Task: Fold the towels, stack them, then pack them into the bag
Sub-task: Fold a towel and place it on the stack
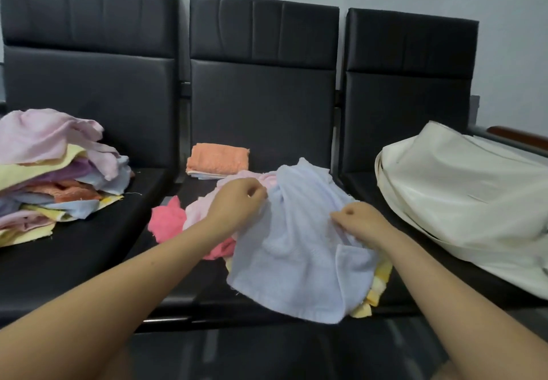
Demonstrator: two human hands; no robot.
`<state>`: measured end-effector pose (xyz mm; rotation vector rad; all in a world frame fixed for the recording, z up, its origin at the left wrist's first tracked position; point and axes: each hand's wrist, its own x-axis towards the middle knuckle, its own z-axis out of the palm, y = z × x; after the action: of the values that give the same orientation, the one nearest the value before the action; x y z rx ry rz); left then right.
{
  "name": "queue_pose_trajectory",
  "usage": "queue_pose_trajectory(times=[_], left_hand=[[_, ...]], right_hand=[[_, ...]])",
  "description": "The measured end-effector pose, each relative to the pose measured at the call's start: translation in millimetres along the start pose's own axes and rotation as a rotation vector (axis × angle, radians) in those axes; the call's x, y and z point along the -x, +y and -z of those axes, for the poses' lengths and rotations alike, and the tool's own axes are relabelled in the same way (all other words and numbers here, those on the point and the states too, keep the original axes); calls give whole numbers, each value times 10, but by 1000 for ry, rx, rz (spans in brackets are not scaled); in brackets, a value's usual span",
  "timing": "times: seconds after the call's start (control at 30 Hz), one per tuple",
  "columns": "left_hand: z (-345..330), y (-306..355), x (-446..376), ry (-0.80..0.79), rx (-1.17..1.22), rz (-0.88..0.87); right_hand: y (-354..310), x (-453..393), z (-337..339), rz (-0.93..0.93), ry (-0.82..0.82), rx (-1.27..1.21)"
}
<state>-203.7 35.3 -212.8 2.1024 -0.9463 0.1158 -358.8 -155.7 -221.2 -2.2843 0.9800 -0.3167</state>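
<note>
Towels lie partly buried: a crumpled pale blue terry towel [296, 249] on the middle black seat [261, 106] hides pink and yellow ones beneath. The left hand [237, 201] and right hand [360, 222] each pinch its upper edge. The white bag [462, 198], cut off at right, shows no readable writing.

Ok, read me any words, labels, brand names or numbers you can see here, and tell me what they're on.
None: no readable text shows anywhere.
Light blue towel held by both hands: no tag or print visible.
White bag: plain, no logo visible.
Folded orange towel and the towel pile: no labels visible.
</note>
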Motion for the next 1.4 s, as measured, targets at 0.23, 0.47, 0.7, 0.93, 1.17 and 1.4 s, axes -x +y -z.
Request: queue_pose_trajectory(times=[0.23, 0.47, 0.7, 0.93, 1.17, 1.4], left_hand=[[-149, -125, -335, -122, 21, 178], [-310, 25, -543, -295, 123, 284], [-221, -127, -684, -294, 821, 564], [9, -35, -508, -309, 1286, 563], [470, -223, -455, 19, 1127, 381], [800, -376, -290, 287, 876, 337]], right_hand=[[-108, -358, -142, -63, 131, -354], [-218, -629, -251, -104, 107, -528], [-344, -709, -322, 73, 299, -358], [-469, -582, -168, 134, 340, -308], [-484, -429, -40, 6, 273, -512], [-701, -153, -8, 18, 249, -910]])
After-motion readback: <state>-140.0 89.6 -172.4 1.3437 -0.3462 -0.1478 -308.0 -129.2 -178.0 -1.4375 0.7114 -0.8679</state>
